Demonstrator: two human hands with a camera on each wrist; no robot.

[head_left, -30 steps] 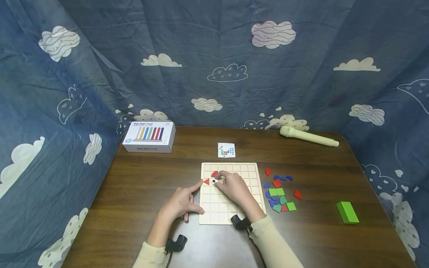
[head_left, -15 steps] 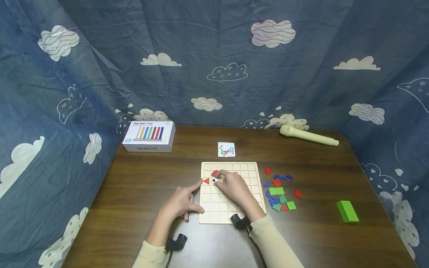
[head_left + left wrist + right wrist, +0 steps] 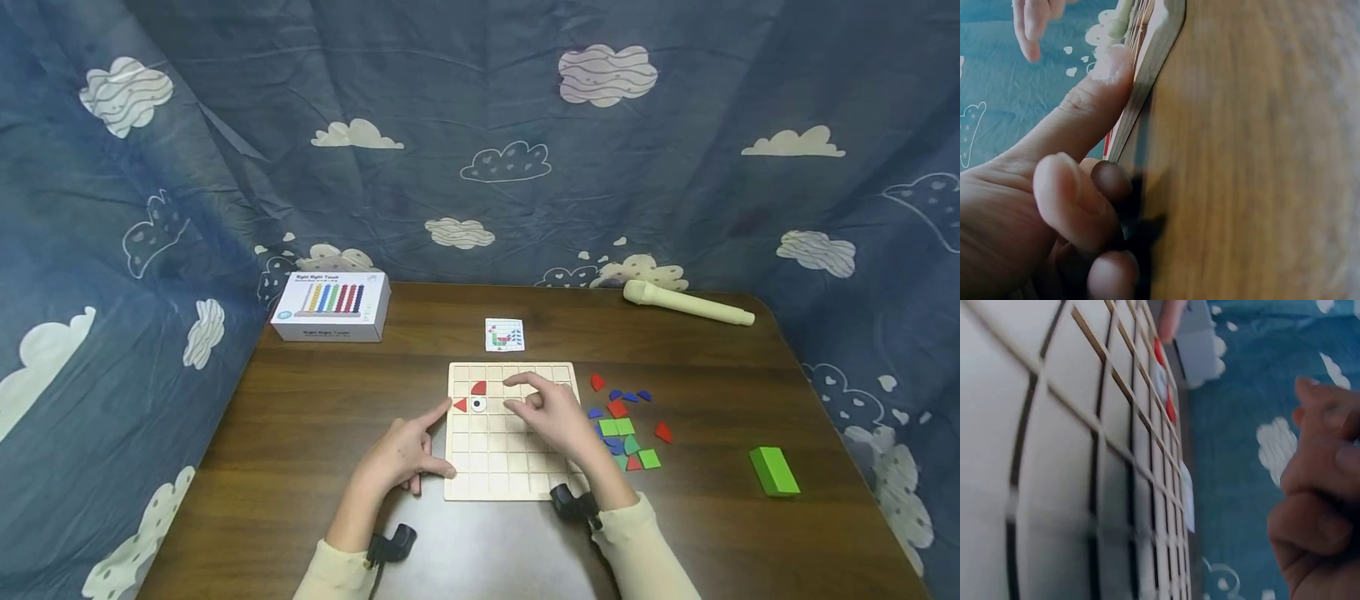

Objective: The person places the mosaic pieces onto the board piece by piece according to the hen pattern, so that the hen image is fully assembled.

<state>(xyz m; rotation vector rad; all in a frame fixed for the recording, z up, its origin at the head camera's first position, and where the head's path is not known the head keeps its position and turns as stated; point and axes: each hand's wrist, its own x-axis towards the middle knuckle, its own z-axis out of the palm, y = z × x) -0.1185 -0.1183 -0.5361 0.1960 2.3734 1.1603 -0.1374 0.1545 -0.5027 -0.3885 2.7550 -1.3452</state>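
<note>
A pale wooden grid board (image 3: 498, 487) lies on the table. In its upper left squares are a red triangle (image 3: 461, 405), a white square with a black-centred eye (image 3: 478, 404) and a red quarter-circle (image 3: 479, 388). My left hand (image 3: 405, 454) touches the board's left edge with index fingertip and thumb, the other fingers bent under. In the left wrist view the thumb (image 3: 1094, 94) rests along the board's side. Over the board's right half, my right hand (image 3: 555, 412) has thumb and index finger apart with nothing between them.
Several red, green and blue pieces (image 3: 648, 459) lie right of the board. A picture card (image 3: 505, 335) lies behind it. A white abacus box (image 3: 330, 307) stands at back left, a cream stick (image 3: 690, 303) at back right, a green block (image 3: 774, 472) far right.
My right hand has let go of the white eye piece and moved right, its thumb and index finger spreading. The eye piece stays in its square. My left hand keeps its place.
</note>
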